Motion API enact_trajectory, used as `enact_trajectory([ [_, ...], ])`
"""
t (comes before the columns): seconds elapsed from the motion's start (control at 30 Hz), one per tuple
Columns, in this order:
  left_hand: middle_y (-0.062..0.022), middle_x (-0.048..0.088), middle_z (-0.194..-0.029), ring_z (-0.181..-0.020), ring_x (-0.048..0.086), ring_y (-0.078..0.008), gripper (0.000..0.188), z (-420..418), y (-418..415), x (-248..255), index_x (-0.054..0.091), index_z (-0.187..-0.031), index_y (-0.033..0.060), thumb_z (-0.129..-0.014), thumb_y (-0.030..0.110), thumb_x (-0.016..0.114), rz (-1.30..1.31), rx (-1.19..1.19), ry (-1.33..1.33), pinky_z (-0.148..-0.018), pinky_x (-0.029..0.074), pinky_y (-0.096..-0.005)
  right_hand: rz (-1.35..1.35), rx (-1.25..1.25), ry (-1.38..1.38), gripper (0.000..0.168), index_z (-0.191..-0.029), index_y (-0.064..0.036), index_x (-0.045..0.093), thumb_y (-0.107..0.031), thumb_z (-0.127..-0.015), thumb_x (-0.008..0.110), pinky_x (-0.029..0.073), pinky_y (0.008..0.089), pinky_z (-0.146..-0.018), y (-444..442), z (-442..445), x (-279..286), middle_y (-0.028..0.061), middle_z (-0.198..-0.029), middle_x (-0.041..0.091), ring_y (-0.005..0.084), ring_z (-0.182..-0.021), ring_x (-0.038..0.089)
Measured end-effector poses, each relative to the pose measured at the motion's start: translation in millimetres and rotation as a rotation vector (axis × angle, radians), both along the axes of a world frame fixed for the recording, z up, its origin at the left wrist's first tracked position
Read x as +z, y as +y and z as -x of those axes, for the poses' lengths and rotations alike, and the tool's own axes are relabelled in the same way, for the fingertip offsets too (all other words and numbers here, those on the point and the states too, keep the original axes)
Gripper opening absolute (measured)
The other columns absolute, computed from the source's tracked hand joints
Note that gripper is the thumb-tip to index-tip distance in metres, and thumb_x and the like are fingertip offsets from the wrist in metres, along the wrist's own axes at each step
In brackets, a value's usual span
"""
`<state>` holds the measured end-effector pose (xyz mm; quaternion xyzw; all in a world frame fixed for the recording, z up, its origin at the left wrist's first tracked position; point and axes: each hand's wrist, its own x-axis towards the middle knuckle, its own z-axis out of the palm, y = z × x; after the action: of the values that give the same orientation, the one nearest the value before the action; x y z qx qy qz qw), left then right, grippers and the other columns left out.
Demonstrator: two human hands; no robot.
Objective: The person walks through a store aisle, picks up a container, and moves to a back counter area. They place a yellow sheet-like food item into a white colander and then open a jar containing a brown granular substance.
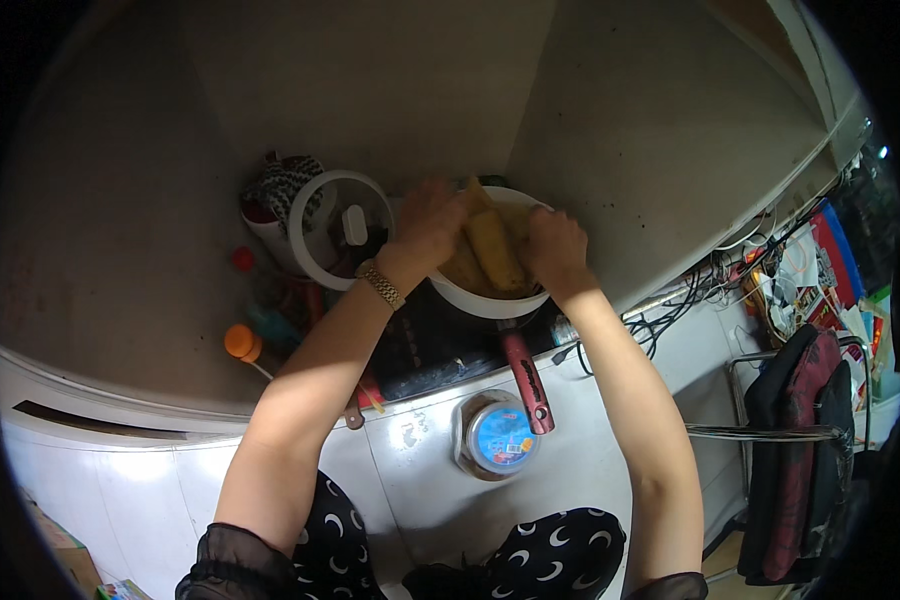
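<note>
A white pot (487,306) sits over a black cooktop (412,345) in a shaded recess. Inside the pot is a long yellowish-brown piece of food (496,247), possibly corn in its husk, with more of the same colour around it. At the left side of this food is my left hand (427,221); its fingertips are dim and blurred. Curled at the pot's right rim is my right hand (559,247), fingertips hidden inside. What either hand grips is unclear. A dark red handle (526,379) points towards me from beneath the pot's near side.
A glass lid (341,229) with a white rim leans left of the pot, by a patterned cloth (289,187). Bottles with orange (242,343) and red (243,259) caps stand further left. A lidded plastic jar (499,439) is in front. Cables (667,315) and a chair (795,450) lie right.
</note>
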<state>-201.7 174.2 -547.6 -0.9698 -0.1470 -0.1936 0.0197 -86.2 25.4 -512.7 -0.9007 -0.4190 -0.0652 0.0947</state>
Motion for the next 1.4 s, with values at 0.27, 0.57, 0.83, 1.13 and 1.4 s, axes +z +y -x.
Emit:
enact_trajectory([
  [0.27, -0.0197, 0.060, -0.112, -0.104, 0.059, -0.0363, 0.036, 3.1, 20.5, 3.5, 0.058, -0.109, 0.0018, -0.078, 0.016, 0.069, 0.465, 0.209, 0.162, -0.086, 0.050, -0.0446, -0.215, 0.093, 0.003, 0.018, -0.083, -0.003, 0.069, -0.020, -0.078, 0.066, 0.056, 0.0466, -0.073, -4.5, -11.4, -32.3, 0.0214, -0.085, 0.067, 0.0382, -0.083, 0.066],
  [0.57, -0.0196, 0.061, -0.098, -0.098, 0.060, -0.0375, 0.023, 11.1, 30.8, -10.3, 0.058, -0.101, 0.0025, -0.080, 0.010, 0.063, 0.357, 0.120, -0.046, -0.080, 0.051, -0.0480, -0.330, 0.090, 0.041, 0.017, -0.088, -0.003, 0.063, -0.011, -0.074, 0.058, 0.053, 0.0522, -0.069, 0.9, -4.3, -38.3, 0.0247, -0.082, 0.065, 0.0448, -0.079, 0.064],
  [0.83, -0.0203, 0.060, -0.108, -0.105, 0.055, -0.0374, 0.032, 4.8, 28.1, -7.0, 0.058, -0.107, -0.0010, -0.078, 0.011, 0.067, 0.438, 0.178, 0.054, -0.089, 0.046, -0.0459, -0.288, 0.060, -0.047, 0.017, -0.087, -0.004, 0.061, -0.013, -0.073, 0.059, 0.054, 0.0519, -0.066, 0.4, -4.3, -34.9, 0.0224, -0.081, 0.066, 0.0436, -0.077, 0.064],
  [1.13, -0.0201, 0.059, -0.111, -0.107, 0.055, -0.0369, 0.041, 3.3, 29.1, -12.1, 0.057, -0.117, 0.0018, -0.078, 0.011, 0.067, 0.497, 0.156, 0.028, -0.090, 0.047, -0.0438, -0.258, -0.030, 0.016, 0.025, -0.096, -0.012, 0.068, -0.022, -0.073, 0.064, 0.054, 0.0483, -0.074, -7.1, -11.2, -14.5, 0.0183, -0.087, 0.068, 0.0386, -0.084, 0.066],
  [1.4, -0.0250, 0.060, -0.102, -0.096, 0.060, -0.0400, 0.025, 3.8, 33.6, -17.9, 0.059, -0.101, -0.0014, -0.079, 0.007, 0.066, 0.416, 0.075, -0.056, -0.079, 0.053, -0.0464, -0.162, -0.063, -0.018, 0.028, -0.101, -0.013, 0.069, -0.022, -0.075, 0.064, 0.053, 0.0482, -0.076, -14.4, -13.6, -9.3, 0.0161, -0.090, 0.069, 0.0378, -0.086, 0.066],
])
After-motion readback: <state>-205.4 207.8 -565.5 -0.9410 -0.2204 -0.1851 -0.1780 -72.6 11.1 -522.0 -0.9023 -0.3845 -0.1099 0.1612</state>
